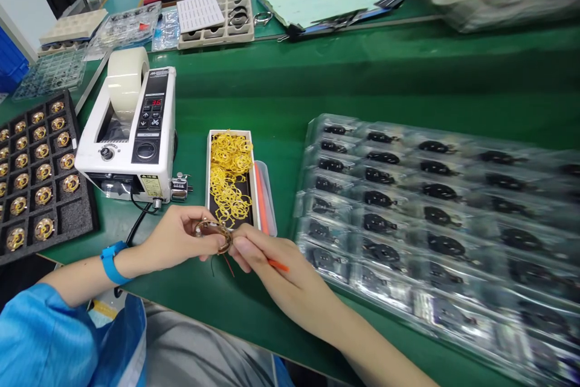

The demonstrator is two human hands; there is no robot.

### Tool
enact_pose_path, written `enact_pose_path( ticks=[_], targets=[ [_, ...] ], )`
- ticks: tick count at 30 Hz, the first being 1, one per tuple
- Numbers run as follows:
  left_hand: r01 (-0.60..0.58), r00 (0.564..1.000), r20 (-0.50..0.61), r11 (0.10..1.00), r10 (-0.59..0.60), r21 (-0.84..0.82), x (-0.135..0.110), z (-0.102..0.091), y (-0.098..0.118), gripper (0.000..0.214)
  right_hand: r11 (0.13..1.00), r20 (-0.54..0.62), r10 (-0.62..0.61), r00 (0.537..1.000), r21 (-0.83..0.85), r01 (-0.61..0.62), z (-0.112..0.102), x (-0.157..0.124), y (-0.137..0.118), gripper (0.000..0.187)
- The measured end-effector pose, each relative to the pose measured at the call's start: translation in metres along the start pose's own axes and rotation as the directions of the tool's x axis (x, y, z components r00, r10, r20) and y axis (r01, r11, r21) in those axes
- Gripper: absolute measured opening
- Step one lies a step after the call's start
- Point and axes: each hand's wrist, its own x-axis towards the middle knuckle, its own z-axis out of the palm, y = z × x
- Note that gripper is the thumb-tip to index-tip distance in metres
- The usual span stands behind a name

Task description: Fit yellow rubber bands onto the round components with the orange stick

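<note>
The left hand pinches a small, round, gold-brown part above the green bench, likely keeping it still for the right hand, clasped around a thin orange stick

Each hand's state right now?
Left hand: closed, holding a round brown-gold part.
Right hand: closed around a slim orange stick, at that part's edge.

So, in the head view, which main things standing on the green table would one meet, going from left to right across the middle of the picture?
Black tray → tape dispenser → white box → clear tray.
</note>
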Motion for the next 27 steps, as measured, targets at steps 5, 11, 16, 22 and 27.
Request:
enact_pose_path(
  ticks=[5, 11, 16, 22, 27],
  targets=[
    [-0.024, 1.000, -0.017, 1.000, 0.024, 0.008, 0.000, -0.002, 0.001, 0.033, 0.998, -0.031, 0.005, 1.000, -0.057, -0.006, -0.006, 0.000, 0.001, 0.025],
    [-0.060, 0.998, -0.004, 0.998, 0.060, -0.009, 0.001, -0.001, -0.001, 0.042, 0.994, -0.101, 0.105, 0.989, 0.026, -0.103, 0.004, 0.002, 0.000, 0.044],
    [-0.109, 0.993, -0.027, 0.990, 0.112, 0.088, 0.002, 0.000, -0.007, 0.045, 0.945, -0.110, 0.258, 0.960, 0.236, -0.227, 0.008, 0.006, 0.002, 0.058],
    [-0.261, 0.941, -0.068, 0.839, 0.332, 0.478, -0.001, -0.001, -0.008, 0.037, 0.896, -0.258, 0.393, 0.883, 0.323, -0.304, 0.006, 0.006, 0.000, 0.063],
    [-0.446, 0.770, 0.100, 0.420, 0.630, 0.791, -0.001, -0.005, -0.024, 0.025, 0.731, -0.061, 0.508, 0.859, 0.559, -0.392, 0.012, 0.004, -0.004, 0.056]
  ],
)
